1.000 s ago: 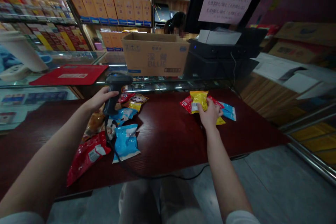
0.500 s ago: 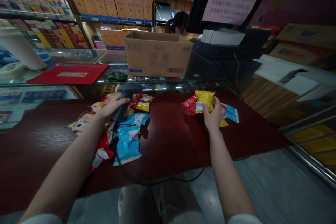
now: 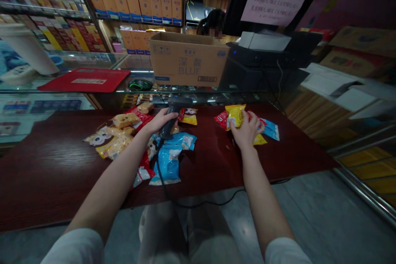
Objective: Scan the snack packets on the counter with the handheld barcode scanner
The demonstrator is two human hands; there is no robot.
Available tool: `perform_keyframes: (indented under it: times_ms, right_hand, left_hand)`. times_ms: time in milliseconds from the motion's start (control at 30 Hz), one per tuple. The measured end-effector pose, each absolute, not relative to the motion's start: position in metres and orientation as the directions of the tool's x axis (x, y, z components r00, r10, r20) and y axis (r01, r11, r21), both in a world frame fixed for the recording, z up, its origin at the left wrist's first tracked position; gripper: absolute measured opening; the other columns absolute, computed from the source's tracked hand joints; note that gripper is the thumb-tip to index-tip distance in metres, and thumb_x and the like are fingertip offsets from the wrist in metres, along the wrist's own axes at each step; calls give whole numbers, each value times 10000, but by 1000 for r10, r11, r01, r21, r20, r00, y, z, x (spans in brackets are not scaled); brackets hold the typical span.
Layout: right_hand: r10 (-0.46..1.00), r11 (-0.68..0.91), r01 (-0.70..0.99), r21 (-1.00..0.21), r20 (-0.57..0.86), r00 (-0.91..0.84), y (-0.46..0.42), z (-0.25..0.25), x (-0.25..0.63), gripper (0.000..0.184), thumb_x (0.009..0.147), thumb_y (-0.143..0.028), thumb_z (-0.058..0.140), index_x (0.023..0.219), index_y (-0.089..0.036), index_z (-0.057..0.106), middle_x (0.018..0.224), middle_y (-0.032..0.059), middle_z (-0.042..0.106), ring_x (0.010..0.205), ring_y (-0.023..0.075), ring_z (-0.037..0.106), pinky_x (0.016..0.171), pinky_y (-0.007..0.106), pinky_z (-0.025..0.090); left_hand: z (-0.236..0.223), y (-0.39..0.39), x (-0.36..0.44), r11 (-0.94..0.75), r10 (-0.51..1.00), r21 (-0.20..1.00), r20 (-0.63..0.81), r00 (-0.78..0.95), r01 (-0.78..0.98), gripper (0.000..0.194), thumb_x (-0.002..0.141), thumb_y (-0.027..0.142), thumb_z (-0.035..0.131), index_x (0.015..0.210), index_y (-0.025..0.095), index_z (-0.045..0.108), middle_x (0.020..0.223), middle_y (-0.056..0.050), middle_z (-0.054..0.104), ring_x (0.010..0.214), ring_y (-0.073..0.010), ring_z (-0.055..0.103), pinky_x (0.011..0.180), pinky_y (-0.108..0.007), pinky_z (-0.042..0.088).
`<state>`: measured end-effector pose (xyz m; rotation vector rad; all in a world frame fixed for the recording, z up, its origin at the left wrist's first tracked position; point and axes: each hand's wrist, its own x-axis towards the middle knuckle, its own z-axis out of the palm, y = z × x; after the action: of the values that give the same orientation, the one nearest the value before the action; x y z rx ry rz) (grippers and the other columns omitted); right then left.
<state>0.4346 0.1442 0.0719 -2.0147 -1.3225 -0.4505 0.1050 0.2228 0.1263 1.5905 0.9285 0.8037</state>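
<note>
Scanner (image 3: 180,101), just one, sits in the left hand (image 3: 163,120), fingers curled tightly round its handle, over packets on the left of the table (image 3: 210,152). Its handle's long axis slants up and rightward; its head points right. Two blue packets (image 3: 168,165) lie just below. The right hand (image 3: 245,133), half curled, grasps one yellow packet (image 3: 235,114).

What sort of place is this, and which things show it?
Probably a shop: shelved orange boxes stand beyond, snack bags lie on the table, and the left hand holds what looks like a scanner.
</note>
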Motion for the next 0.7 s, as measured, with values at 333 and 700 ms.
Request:
perform_keyframes:
  times_ms: [333, 700]
  right_hand:
    - [801, 93, 938, -334, 585, 129, 140, 92, 382, 445, 853, -264, 560, 1293, -195, 580, 1447, 169, 513, 1425, 346, 393, 1187, 641, 183]
    - [971, -147, 517, -843, -22, 239, 250, 74, 313, 529, 653, -269, 828, 1110, -125, 604, 1125, 188, 721, 1074, 328, 692, 926, 444, 530]
  left_hand:
    - [162, 174, 95, -72, 928, 997, 62, 366, 14, 343, 705, 499, 683, 712, 187, 542, 609, -20, 630, 565, -151, 606, 551, -258, 504]
    - [131, 159, 99, -19, 917, 999, 34, 397, -41, 475, 735, 617, 695, 789, 171, 540, 628, -2, 614, 485, -118, 567, 468, -234, 422]
